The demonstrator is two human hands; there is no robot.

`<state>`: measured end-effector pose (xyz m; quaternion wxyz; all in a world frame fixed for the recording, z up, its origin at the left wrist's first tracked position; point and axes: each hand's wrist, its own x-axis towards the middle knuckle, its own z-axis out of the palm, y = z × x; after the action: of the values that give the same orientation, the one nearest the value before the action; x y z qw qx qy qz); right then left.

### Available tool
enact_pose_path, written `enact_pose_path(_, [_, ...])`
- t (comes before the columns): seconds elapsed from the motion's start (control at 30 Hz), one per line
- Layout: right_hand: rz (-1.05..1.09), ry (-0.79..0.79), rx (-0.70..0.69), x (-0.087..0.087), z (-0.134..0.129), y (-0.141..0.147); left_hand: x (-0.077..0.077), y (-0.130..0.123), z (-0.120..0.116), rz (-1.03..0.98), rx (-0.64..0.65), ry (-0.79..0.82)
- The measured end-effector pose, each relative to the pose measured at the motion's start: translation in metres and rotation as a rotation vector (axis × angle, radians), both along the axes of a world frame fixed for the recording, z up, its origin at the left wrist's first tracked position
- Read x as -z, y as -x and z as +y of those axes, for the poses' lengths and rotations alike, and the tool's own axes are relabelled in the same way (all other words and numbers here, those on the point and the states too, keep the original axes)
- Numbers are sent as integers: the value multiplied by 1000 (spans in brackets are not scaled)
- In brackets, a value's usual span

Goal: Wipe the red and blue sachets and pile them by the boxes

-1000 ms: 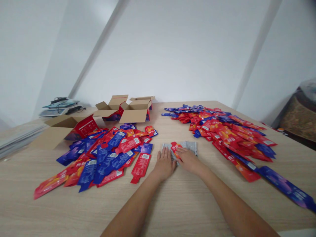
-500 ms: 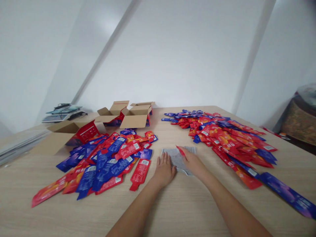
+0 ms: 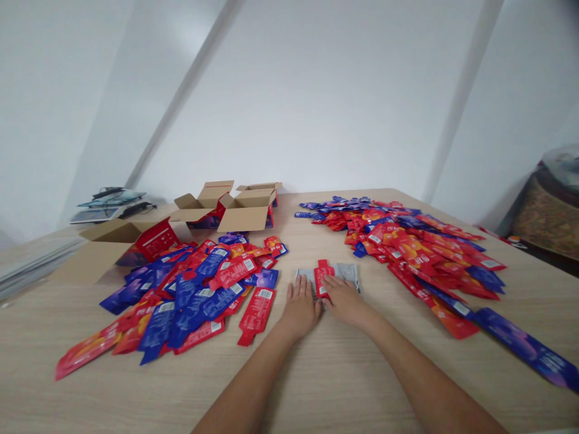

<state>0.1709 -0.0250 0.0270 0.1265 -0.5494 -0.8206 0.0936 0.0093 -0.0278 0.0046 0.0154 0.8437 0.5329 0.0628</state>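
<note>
A red sachet [image 3: 322,278] with a narrow spout end lies flat on a folded grey cloth [image 3: 347,274] at the middle of the table. My right hand [image 3: 346,301] rests on the sachet's near part, fingers stretched out and flat. On the cloth's left edge lies my left hand [image 3: 301,308], palm down with its fingers apart, holding nothing. To its left a single red sachet [image 3: 257,313] sits beside a loose pile of red and blue sachets [image 3: 199,295]. A larger pile of red and blue sachets [image 3: 407,247] spreads out on the right.
Several open cardboard boxes [image 3: 246,218] stand at the back left, one box [image 3: 115,241] nearer behind the left pile. Flat items with a cable [image 3: 111,205] are stacked at the far left. A blue sachet [image 3: 527,346] reaches toward the right edge. A white wall stands behind.
The red sachet, tilted up in my right hand before, now lies flat on the cloth. My right hand has flattened over it. My left hand stays on the cloth.
</note>
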Motion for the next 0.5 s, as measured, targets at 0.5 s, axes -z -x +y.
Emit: enact_pose_path(0.5, [689,257,-298,-11,1,-23,-11,7,4,-287,237,-160])
